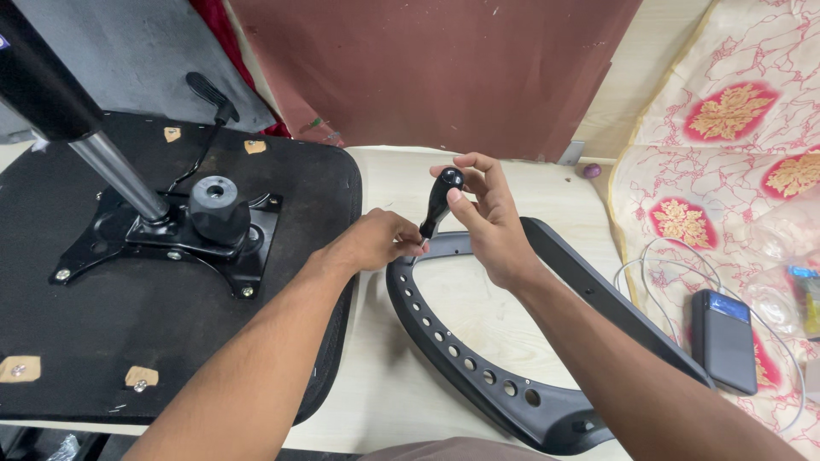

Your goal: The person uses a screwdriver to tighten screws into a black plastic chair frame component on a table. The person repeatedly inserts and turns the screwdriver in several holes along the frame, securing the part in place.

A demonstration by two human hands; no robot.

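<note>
My right hand grips the round top of a black screwdriver handle, which stands almost upright over the near end of a black plastic chair armrest. My left hand pinches at the lower end of the tool, where it meets the armrest; the tip is hidden by my fingers. The armrest is a curved loop with a row of holes, lying flat on the pale floor.
An upturned black chair seat with its metal mechanism plate and gas cylinder lies at left. A dark phone-like device with a white cable rests on patterned cloth at right. A brown board leans behind.
</note>
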